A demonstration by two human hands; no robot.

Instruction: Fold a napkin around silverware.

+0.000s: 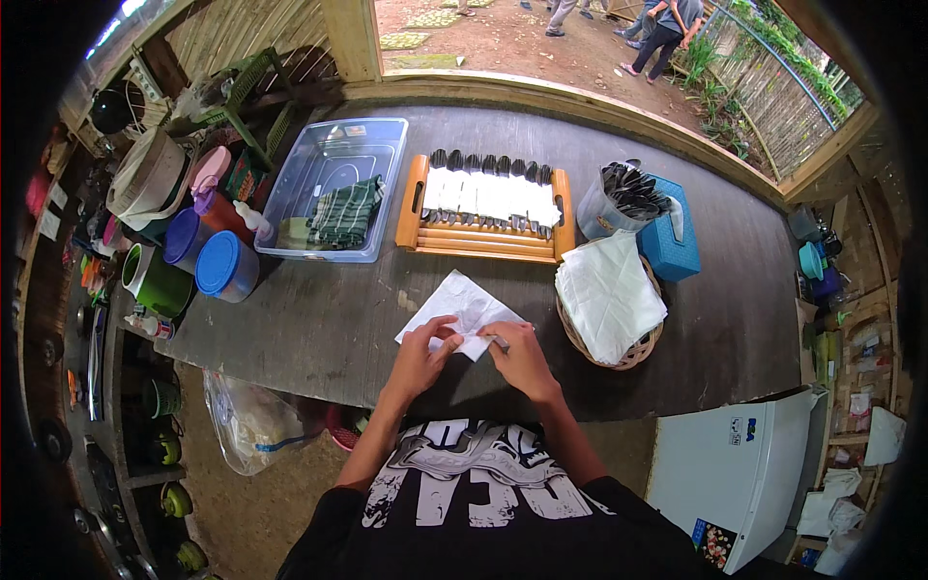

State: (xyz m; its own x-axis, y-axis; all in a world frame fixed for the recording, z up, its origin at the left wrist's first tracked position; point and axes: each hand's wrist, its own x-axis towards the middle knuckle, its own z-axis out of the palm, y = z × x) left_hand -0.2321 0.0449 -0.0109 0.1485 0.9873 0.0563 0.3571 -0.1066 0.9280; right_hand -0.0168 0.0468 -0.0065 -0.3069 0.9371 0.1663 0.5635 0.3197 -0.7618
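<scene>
A white paper napkin (464,308) lies on the dark table, turned cornerwise to me. My left hand (429,349) and my right hand (513,353) both pinch its near part between thumb and fingers. Beyond it, a wooden tray (478,246) holds a row of cutlery wrapped in white napkins (489,194), dark ends sticking out. To the right, a stack of white napkins (612,297) rests on a wicker basket (638,355). Behind the basket stands a clear plastic container (602,217) full of dark-handled cutlery (629,190).
A blue tissue box (670,246) stands at the right. On the left are a clear plastic bin (326,145) with a green checked cloth (348,212), and a blue-lidded tub (226,268). A white fridge or freezer (725,464) stands below right. People (663,32) are outside the opening.
</scene>
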